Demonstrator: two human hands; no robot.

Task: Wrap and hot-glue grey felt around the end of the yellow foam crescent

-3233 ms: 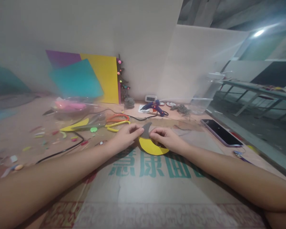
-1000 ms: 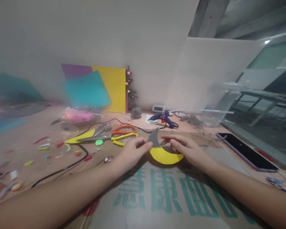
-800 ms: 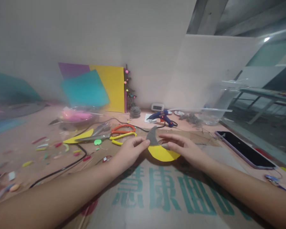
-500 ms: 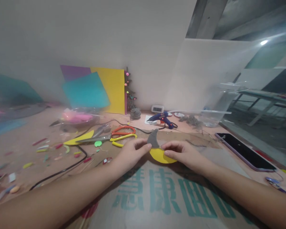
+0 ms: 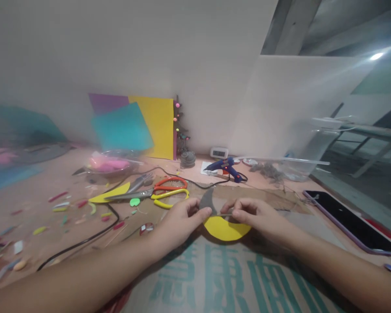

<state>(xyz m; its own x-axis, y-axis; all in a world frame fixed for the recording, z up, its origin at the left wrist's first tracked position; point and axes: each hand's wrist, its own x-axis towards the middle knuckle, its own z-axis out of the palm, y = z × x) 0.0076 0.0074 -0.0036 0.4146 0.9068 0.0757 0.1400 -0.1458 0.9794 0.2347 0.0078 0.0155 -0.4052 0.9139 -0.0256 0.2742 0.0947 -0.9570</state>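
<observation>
A curved yellow piece (image 5: 226, 230), like a half-moon of thin craft sheet, is held up above the table between my two hands. From its left end rises a pointed grey piece (image 5: 207, 202), shaped like a fin. My left hand (image 5: 179, 221) pinches the left end between thumb and fingers, where grey and yellow meet. My right hand (image 5: 262, 216) is closed in a pinch at the yellow piece's upper right corner. Left of my left hand lie scissors (image 5: 171, 182) with red and yellow handles, beside a yellow pointed scrap (image 5: 112, 193).
A blue glue gun (image 5: 226, 166) rests at the back with its cable, before a small white digital clock (image 5: 219, 152). Coloured sheets (image 5: 124, 130) lean on the wall. A phone (image 5: 348, 219) lies at right. Small coloured scraps (image 5: 39, 230) litter the left; a clear container (image 5: 299, 163) stands back right.
The yellow piece has come lower and nearer, and more of its curve shows. My right hand has moved slightly right along it. The camera view has shifted a little.
</observation>
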